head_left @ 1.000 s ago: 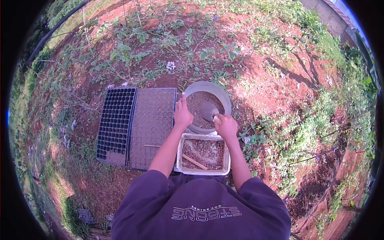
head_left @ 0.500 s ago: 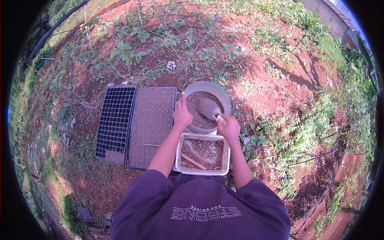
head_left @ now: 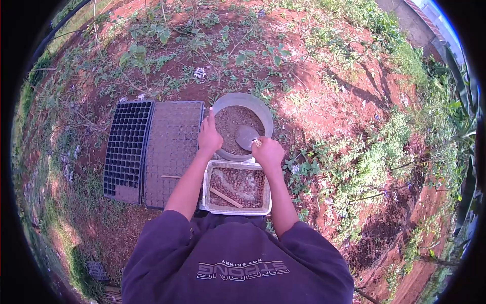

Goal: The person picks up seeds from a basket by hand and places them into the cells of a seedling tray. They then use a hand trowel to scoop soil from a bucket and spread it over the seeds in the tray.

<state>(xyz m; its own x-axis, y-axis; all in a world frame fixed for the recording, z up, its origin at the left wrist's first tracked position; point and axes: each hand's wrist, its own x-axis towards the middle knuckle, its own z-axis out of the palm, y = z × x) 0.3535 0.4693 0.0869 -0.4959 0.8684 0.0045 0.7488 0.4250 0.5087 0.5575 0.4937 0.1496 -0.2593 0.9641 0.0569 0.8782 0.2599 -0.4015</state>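
A round translucent tub (head_left: 265,112) holds brown soil (head_left: 230,121). My left hand (head_left: 209,137) grips its left rim, index finger stretched up along the wall. The fingers of my right hand (head_left: 269,153) are closed round the handle of a trowel (head_left: 246,136) at the tub's near right side. The trowel's grey blade lies over the soil. Just below the tub is a rectangular foil tray (head_left: 269,195) of reddish-brown seeds with some whitish powder, and a flat wooden stick (head_left: 226,197) rests across them.
Left of the tub lie two seedling trays: one soil-covered (head_left: 174,131) with a thin stick (head_left: 171,176) on it, and a black one (head_left: 129,137) with mostly unfilled cells. Weeds (head_left: 263,55) and red earth surround them. A wall (head_left: 407,20) stands at the far right.
The whole view has shifted, so everything appears farther left and slightly higher. Within the tub, the trowel blade has come a little toward the near side. Both hands keep their hold.
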